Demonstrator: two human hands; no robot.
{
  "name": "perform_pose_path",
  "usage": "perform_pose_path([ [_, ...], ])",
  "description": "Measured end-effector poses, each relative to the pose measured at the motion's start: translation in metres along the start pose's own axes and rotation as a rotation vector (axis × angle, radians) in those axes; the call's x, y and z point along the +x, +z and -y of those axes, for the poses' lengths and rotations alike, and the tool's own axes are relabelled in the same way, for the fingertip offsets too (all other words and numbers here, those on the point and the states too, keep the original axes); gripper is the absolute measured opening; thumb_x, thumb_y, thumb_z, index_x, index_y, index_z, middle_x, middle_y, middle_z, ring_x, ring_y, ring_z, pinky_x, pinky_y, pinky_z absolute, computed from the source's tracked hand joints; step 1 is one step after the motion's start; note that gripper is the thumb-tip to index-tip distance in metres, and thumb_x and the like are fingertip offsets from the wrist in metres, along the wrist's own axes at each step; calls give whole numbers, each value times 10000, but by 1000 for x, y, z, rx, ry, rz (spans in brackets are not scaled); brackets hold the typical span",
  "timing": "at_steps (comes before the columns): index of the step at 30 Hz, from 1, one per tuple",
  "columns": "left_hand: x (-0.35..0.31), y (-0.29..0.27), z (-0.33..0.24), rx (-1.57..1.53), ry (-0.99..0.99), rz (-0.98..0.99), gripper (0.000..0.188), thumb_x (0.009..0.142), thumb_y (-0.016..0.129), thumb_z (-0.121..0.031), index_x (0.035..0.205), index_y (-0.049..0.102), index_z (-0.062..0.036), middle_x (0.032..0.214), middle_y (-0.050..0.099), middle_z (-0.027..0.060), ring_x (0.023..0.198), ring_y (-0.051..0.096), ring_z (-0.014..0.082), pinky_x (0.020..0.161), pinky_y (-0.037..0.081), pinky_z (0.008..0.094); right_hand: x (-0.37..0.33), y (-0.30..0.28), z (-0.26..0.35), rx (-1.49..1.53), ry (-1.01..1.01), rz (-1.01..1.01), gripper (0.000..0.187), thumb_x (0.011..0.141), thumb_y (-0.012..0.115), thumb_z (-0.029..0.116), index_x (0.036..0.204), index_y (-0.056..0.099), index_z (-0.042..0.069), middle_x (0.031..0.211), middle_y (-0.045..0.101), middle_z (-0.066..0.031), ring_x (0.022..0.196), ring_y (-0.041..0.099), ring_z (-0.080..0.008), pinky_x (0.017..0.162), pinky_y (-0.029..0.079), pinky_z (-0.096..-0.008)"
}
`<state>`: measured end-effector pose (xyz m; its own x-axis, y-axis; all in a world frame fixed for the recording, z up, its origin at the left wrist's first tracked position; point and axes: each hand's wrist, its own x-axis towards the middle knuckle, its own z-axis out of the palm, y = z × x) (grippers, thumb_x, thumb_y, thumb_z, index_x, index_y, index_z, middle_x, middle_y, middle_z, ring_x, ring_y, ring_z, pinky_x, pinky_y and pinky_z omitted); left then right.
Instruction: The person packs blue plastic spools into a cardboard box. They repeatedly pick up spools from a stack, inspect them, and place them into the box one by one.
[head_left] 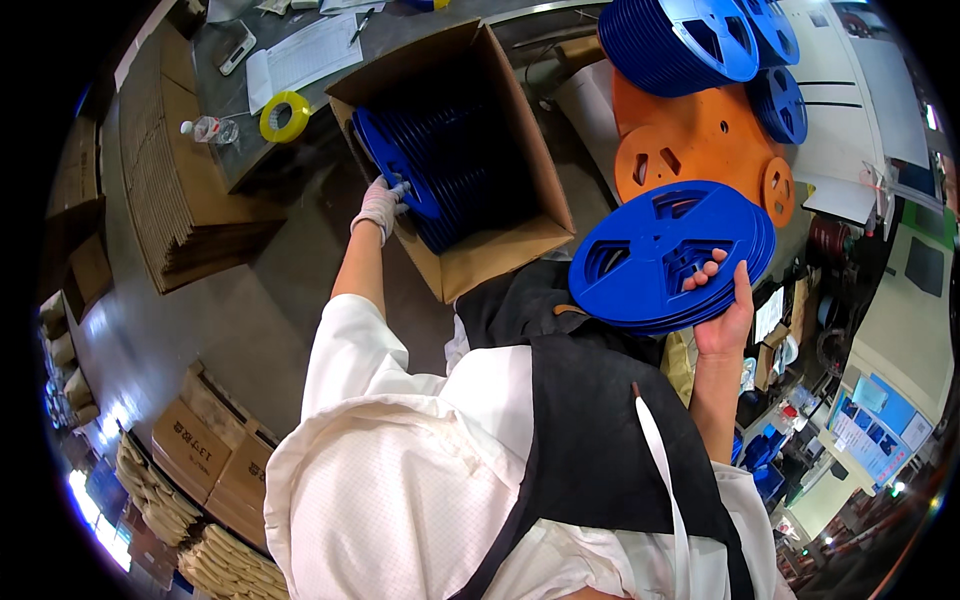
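Note:
My left hand (380,206), in a white knit glove, has its fingers hooked on the nearest of a row of blue plastic reels (460,180) inside an open cardboard box (540,180). Those reels stand on edge, packed side by side, and their far ends sink into the box's shadow. On my right, a small stack of flat blue reels (640,250) is tilted in front of my body. My right hand (728,305), bare, grips this stack at its right edge, with fingertips through a cut-out in the top reel and the thumb along the rim.
Orange reel-shaped discs (645,160) and a tall blue reel stack (665,50) stand beyond my right hand. Left of the box are yellow tape (285,117), a plastic bottle (210,129), papers (305,60) and folded cardboard (165,170). Closed cartons (195,445) sit at lower left.

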<state>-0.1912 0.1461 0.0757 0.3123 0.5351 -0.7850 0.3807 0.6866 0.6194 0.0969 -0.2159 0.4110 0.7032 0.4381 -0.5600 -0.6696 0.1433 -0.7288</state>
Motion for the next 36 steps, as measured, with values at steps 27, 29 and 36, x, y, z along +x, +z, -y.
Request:
perform_pose_path([
  [27,-272,244,-116,629,1500,419,660,854,575,-375,1366,437,18,1412,419,270,1342,377,412,1142,234,511,-12,37,-13,235,163,666,514,890,538,613,915,433,111,493,303,64,385,294,-44,412,257,-208],
  [29,-235,230,-108,692,1386,234,593,888,528,-403,1309,480,12,1358,470,251,1280,436,404,1120,286,478,-10,29,-15,256,134,690,510,892,537,611,914,433,112,494,301,63,386,289,-46,414,259,-212],
  [36,-114,133,0,849,850,-253,543,963,458,-414,1365,475,-50,1414,451,216,1308,404,419,1071,365,462,-9,29,-7,323,65,623,492,909,547,569,933,441,90,521,317,60,414,309,-49,425,274,-219],
])
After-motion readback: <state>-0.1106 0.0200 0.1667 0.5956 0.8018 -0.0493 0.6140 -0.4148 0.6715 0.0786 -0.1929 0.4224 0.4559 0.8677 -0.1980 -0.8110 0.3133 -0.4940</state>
